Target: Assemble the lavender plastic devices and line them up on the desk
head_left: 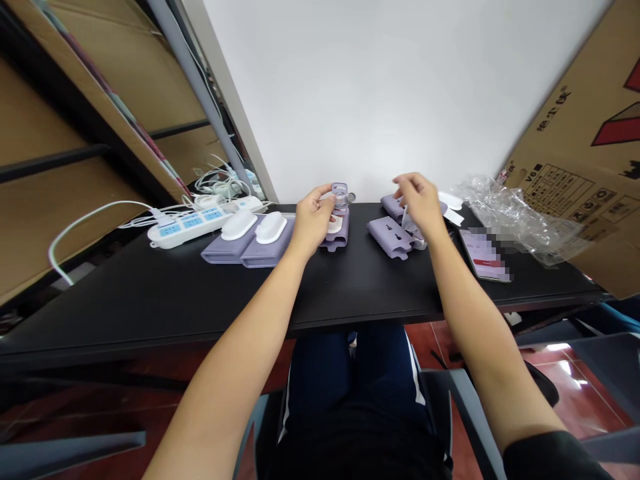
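Observation:
My left hand (315,217) is closed on a small purple strap (339,189) with a round metal clasp (345,199). It is held just above a purple case (340,237) that has a white piece on it. My right hand (419,200) is over the right group of purple cases, its fingers loosely bent and apart. Under that hand lies a purple case with dark slots (390,237), with another purple case (393,207) behind it. Translucent plastic (409,221) shows below the right palm; whether the hand touches it I cannot tell.
On the left, two purple cases (265,253) carry white oval pieces (271,228), beside a white power strip (200,225) with tangled cables. A phone (483,257) and crumpled clear plastic (520,213) lie right. A white wall (375,100) backs the black table (200,300); a cardboard box (575,153) stands right.

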Demonstrator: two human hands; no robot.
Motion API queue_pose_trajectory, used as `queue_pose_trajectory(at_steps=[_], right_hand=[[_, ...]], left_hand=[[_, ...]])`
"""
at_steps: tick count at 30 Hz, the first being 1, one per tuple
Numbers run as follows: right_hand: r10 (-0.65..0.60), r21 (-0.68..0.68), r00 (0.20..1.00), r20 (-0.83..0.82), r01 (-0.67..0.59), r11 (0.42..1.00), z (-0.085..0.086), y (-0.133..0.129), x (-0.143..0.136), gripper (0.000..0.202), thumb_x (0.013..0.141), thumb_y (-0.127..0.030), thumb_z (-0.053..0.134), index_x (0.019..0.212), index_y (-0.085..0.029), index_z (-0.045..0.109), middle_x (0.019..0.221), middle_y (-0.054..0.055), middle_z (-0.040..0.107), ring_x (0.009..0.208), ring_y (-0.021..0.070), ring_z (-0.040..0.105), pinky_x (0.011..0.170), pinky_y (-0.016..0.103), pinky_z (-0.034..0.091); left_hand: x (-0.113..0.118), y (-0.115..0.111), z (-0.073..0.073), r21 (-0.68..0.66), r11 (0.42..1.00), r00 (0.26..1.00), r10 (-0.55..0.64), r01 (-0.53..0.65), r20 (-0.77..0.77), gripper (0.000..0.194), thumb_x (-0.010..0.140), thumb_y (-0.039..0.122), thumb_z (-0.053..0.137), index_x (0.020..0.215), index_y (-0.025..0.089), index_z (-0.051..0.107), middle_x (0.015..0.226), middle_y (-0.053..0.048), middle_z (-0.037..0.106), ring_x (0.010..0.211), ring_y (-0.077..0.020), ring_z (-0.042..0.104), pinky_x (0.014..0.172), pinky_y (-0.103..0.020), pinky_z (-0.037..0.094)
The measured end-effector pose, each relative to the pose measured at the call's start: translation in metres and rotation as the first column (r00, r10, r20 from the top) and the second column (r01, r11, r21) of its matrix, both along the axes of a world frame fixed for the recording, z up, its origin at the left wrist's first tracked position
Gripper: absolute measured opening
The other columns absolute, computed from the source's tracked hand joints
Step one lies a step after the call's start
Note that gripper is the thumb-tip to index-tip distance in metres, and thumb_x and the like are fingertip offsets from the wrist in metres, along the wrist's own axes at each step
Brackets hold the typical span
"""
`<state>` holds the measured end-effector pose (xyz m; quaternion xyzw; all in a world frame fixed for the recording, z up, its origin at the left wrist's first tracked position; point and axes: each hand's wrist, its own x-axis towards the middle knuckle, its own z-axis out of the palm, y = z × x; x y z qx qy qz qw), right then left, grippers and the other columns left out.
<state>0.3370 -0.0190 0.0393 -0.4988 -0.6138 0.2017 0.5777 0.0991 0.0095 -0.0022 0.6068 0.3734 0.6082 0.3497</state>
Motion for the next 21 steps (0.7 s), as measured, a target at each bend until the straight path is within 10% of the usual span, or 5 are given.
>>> queue_pose_trajectory(at_steps=[5,11,21], right_hand=[[-0.47,0.015,0.85,0.239,0.481,0.877,0.001,0.007,0.046,0.02,0.096,-0.036,0.054,0.092,-0.023,0.069,0.089,0.006,0.073,0.088,0.0238,0.065,0.087,0.039,0.05],[-0.44,-0.026,0.841,0.315,0.471,0.882,-0.007,0.015,0.049,0.019,0.095,-0.033,0.054,0.091,-0.022,0.069,0.1,0.009,0.077,0.095,0.0263,0.066,0.091,0.041,0.049],[-0.645,0.056,0.764,-0.006,0.644,0.763,-0.022,0.047,0.115,0.012,0.09,-0.029,0.053,0.084,-0.024,0.062,0.091,0.003,0.069,0.093,0.0233,0.064,0.096,0.043,0.051]], left_hand=[[-0.005,0.006,0.0,-0.021,0.998,0.995,0.067,-0.066,0.071,0.044,0.095,0.047,0.069,0.129,0.019,0.069,0.089,-0.006,0.08,0.068,-0.0161,0.073,0.057,-0.025,0.051],[-0.018,0.008,0.004,-0.138,0.989,0.98,0.078,-0.053,0.182,0.039,0.095,0.048,0.069,0.125,0.023,0.065,0.091,-0.006,0.081,0.067,-0.0153,0.076,0.054,-0.023,0.05],[-0.007,-0.01,0.021,-0.329,0.939,0.948,0.19,-0.099,0.256,0.022,0.098,0.015,0.057,0.119,0.017,0.065,0.081,-0.003,0.078,0.058,-0.0111,0.072,0.048,-0.015,0.044]])
